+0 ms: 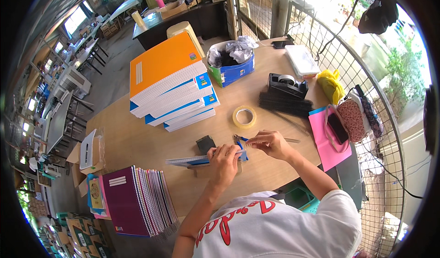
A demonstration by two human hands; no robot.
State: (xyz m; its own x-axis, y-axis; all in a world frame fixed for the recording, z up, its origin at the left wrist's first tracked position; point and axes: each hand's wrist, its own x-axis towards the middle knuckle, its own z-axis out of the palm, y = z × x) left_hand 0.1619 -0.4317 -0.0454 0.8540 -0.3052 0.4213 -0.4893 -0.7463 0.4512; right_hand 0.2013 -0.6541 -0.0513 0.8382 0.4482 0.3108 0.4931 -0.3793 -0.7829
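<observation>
A notebook [189,160] stands on its edge close to my body, seen nearly edge-on. My left hand [223,162] is closed over its top near the right end. At that end my right hand [269,143] pinches what looks like a thin wire coil [248,145], largely hidden by the fingers. Blue-handled pliers [238,139] lie just beyond the notebook, partly covered by my hands. A small dark block [206,144] rests behind the notebook, and a piece of wood [201,170] shows beneath it.
Stacked notebooks with an orange cover on top [162,65] rise at the far left; purple spiral notebooks [126,198] sit near left. Beyond my hands lie a tape roll [244,117], black wire coils [284,104], a tape dispenser [288,85] and a blue box [236,73]. A pink folder [326,141] lies right.
</observation>
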